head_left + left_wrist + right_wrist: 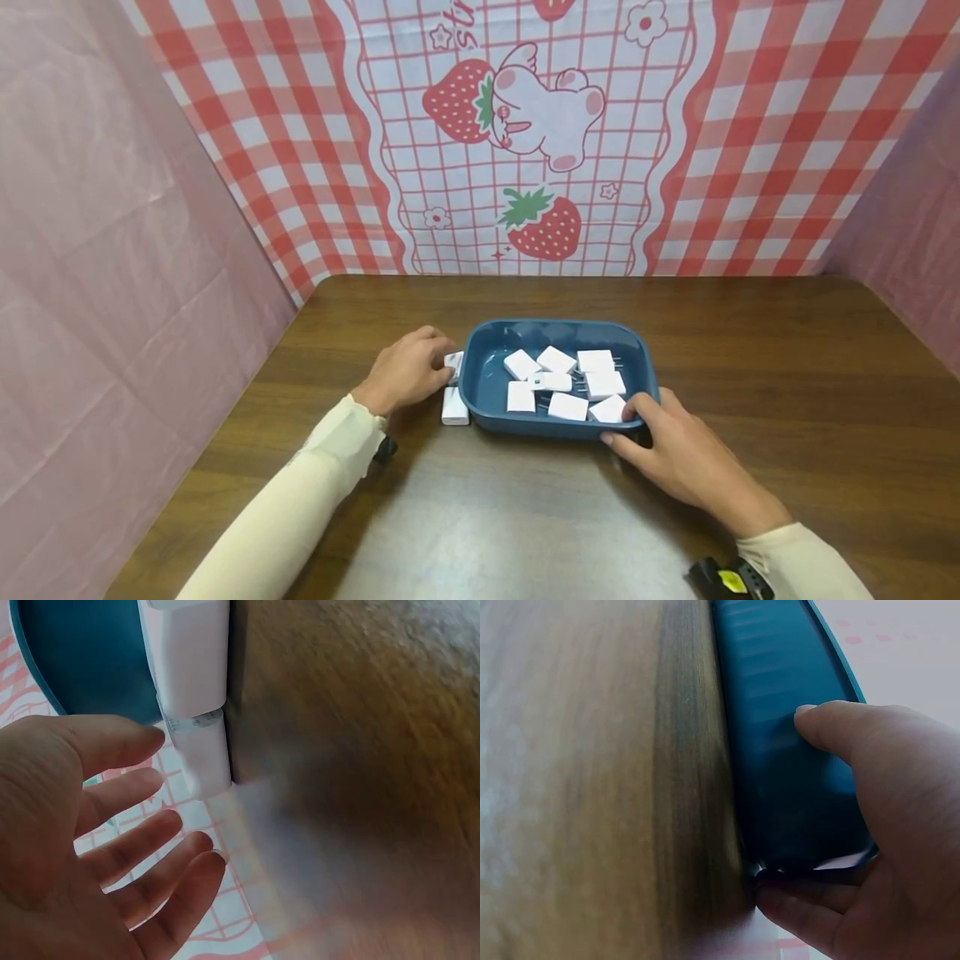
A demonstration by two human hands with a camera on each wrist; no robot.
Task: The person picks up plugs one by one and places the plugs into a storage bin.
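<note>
A blue plastic bin (pixel 486 375) holds several white plug chargers (pixel 567 407), some with metal prongs showing. My right hand (pixel 686 450) grips the bin's near right corner, its thumb (pixel 829 727) on the outer wall and the fingers at the far side. Two white blocks, a nearer one (pixel 454 406) and a farther one (pixel 453 363), stand in line along the bin's left side. Beside the farther block is my left hand (pixel 408 367), fingers apart and loosely bent with nothing between them. Its thumb tip comes right up to the blocks in the left wrist view.
The bin stands on a brown wood-grain table (pixel 750 358). Behind the table hangs a red-and-white checked cloth (pixel 277 142) with strawberry prints. Pink cloth (pixel 112 250) hangs at the left, with more at the right. Dark bands with devices sit at both wrists.
</note>
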